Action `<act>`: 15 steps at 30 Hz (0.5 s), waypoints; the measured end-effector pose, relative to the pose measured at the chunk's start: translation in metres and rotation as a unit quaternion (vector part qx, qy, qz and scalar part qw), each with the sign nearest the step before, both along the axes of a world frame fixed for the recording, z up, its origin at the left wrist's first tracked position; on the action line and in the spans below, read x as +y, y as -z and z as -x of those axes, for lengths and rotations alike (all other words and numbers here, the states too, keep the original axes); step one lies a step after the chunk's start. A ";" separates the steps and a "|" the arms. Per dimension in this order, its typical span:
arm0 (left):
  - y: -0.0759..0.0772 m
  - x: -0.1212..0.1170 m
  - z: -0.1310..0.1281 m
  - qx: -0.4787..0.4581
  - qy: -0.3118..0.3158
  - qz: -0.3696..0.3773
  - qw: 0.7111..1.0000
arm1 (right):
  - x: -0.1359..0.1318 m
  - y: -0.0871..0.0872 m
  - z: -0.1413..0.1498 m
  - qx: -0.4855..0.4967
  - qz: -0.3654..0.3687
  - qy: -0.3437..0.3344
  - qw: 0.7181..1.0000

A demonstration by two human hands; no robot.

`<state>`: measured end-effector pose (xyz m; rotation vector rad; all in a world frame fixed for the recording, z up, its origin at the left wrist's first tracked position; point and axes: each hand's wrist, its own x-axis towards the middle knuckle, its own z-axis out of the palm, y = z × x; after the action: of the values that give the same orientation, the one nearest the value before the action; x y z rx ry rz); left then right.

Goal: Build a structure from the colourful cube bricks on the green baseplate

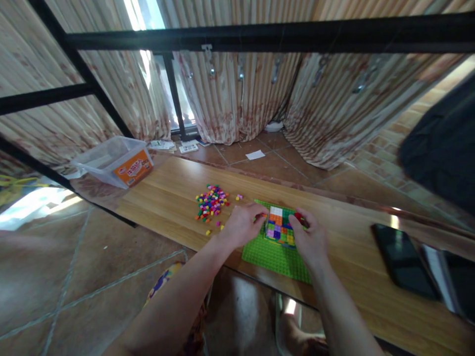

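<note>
A colourful block built of small toy bricks (pixel 276 230) sits on a green studded baseplate (pixel 274 259). Its top shows white, orange, purple, blue and green bricks. At its left side, my left hand (pixel 243 225) is closed in a pinch, with a small orange brick (pixel 264 215) at the fingertips. My right hand (pixel 310 237) grips the block's right side, thumb over the top edge. Something red (pixel 298 216) shows between that thumb and the index finger. The far right side of the block is hidden by my right hand.
A pile of loose small bricks (pixel 212 201) lies left of the baseplate on the wooden table (pixel 170 198). A clear plastic bin (pixel 107 158) with an orange label stands at the table's left end. A dark phone or tablet (pixel 404 259) lies at the right. Black metal bars (pixel 237 39) cross overhead.
</note>
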<state>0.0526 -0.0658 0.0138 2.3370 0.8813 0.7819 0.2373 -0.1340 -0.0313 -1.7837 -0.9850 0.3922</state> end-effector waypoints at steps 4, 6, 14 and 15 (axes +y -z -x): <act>-0.006 -0.005 -0.001 0.026 0.025 0.021 0.999 | 0.000 -0.001 0.000 -0.012 0.002 -0.001 1.000; -0.008 -0.006 -0.002 0.038 0.029 0.020 0.999 | 0.000 -0.001 0.000 -0.011 0.005 -0.003 1.000; -0.004 -0.008 -0.011 0.069 0.006 0.005 0.998 | -0.001 0.001 0.001 -0.017 -0.001 -0.008 1.000; -0.003 -0.008 -0.013 0.072 0.003 0.003 0.997 | -0.001 0.001 0.001 -0.017 -0.001 -0.008 1.000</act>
<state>0.0652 -0.0735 0.0169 2.4142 0.9352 0.6133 0.2364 -0.1348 -0.0326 -1.7858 -1.0231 0.3722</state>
